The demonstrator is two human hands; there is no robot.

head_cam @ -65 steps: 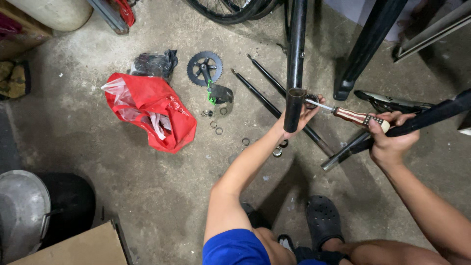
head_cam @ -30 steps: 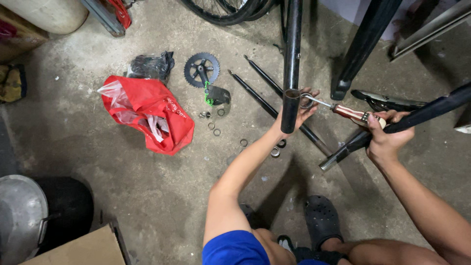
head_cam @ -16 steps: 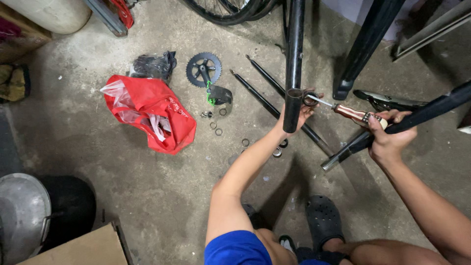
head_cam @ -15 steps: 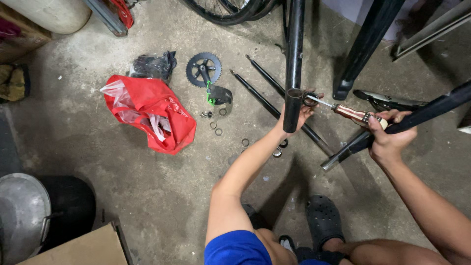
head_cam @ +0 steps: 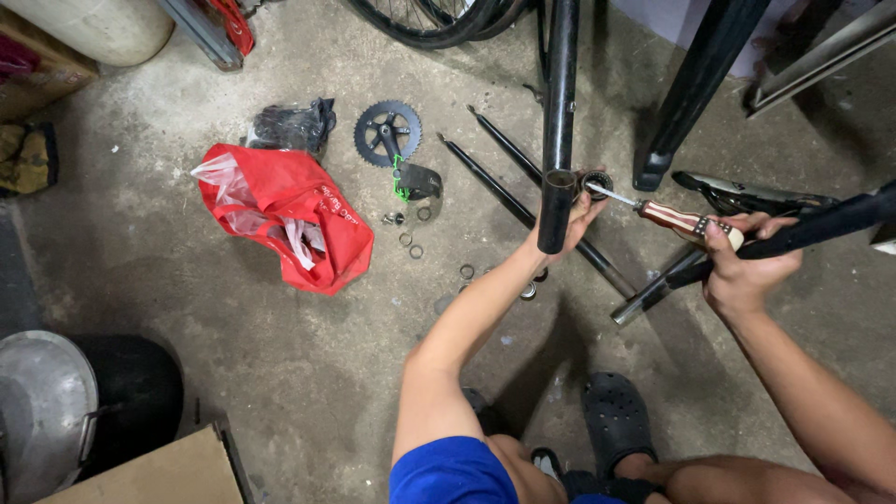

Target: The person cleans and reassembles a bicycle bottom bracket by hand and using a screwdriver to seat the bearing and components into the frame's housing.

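Note:
My left hand [head_cam: 571, 222] reaches up behind a black bicycle frame tube [head_cam: 558, 121] and grips it near its open lower end, next to a round bearing cup [head_cam: 595, 180]. My right hand [head_cam: 742, 266] is closed on the wood-and-metal handle of a screwdriver [head_cam: 674, 216]. Its thin blade points left and its tip rests at the bearing cup. A second black frame tube [head_cam: 821, 224] crosses just over my right hand.
On the concrete floor lie a red plastic bag [head_cam: 299, 219], a black chainring with crank [head_cam: 387, 135], two long black rods [head_cam: 504, 182], several loose rings [head_cam: 411, 245] and a black bag [head_cam: 289, 126]. A wheel [head_cam: 429, 19] leans at the top. A pot lid [head_cam: 37, 411] and cardboard box [head_cam: 168, 471] sit lower left.
Both hands keep the same hold. The screwdriver tip has stayed at the bearing cup with only small shifts; the view has wobbled slightly.

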